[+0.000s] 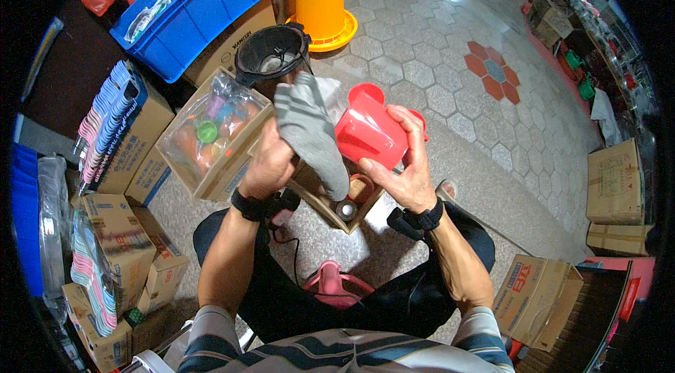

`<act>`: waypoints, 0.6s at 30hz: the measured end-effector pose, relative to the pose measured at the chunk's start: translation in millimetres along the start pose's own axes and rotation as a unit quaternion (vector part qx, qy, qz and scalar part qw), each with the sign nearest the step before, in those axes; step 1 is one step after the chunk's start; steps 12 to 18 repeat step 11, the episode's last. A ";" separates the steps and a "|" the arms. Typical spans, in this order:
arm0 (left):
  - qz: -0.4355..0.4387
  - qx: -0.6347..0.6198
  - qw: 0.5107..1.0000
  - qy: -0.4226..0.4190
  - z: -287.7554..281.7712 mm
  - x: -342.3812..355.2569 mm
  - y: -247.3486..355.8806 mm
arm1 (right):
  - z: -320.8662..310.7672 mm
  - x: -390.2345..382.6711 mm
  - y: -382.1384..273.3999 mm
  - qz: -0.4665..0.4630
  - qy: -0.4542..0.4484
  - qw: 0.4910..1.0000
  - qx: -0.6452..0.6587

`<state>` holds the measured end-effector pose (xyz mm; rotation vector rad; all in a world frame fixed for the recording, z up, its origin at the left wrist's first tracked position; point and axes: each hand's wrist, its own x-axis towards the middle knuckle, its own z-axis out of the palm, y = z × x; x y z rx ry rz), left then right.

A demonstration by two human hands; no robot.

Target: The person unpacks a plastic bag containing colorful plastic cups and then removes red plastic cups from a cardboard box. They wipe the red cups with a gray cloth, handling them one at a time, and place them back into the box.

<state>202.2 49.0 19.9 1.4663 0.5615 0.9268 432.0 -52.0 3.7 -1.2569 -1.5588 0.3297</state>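
Observation:
My left hand [270, 158] is closed on a grey striped cloth [309, 120], which looks like a sock and hangs down to the right of the fist. In my right hand [411, 169] is a red plastic container [371, 130] with rounded lobes at its top, gripped between thumb and fingers. Cloth and container are close together; whether they touch, I cannot tell. Below them a small open cardboard box [349, 225] stands on the floor. Inside it are a reddish round item [361, 189] and a roll with a dark centre [346, 210].
A black bucket [271, 56] stands ahead, near a yellow and red poultry feeder [321, 11]. To the left are a box of bagged colourful toys [211, 134], a blue crate [204, 7] and stacked cartons [116, 246]. A pink stool [332, 281] is between my legs; an open carton [534, 296] is at right.

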 end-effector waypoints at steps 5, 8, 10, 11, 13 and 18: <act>0.004 -0.007 0.999 -0.042 1.4 4.8 1.9 | -2.7 -1.0 -7.9 -0.059 -0.037 0.993 -0.095; -0.054 0.015 0.997 -0.057 6.6 4.6 5.3 | -3.3 -0.3 -6.9 -0.071 -0.066 0.988 -0.122; -0.087 0.004 0.995 -0.059 7.2 2.2 7.5 | -3.8 -2.3 -7.3 -0.051 -0.075 0.991 -0.097; -0.096 0.022 0.994 -0.048 7.2 2.0 7.8 | -1.2 -4.0 -7.9 -0.045 -0.064 0.994 -0.070; -0.096 0.022 0.994 -0.048 7.2 2.0 7.8 | -1.2 -4.0 -7.9 -0.045 -0.064 0.994 -0.070; -0.096 0.022 0.994 -0.048 7.2 2.0 7.8 | -1.2 -4.0 -7.9 -0.045 -0.064 0.994 -0.070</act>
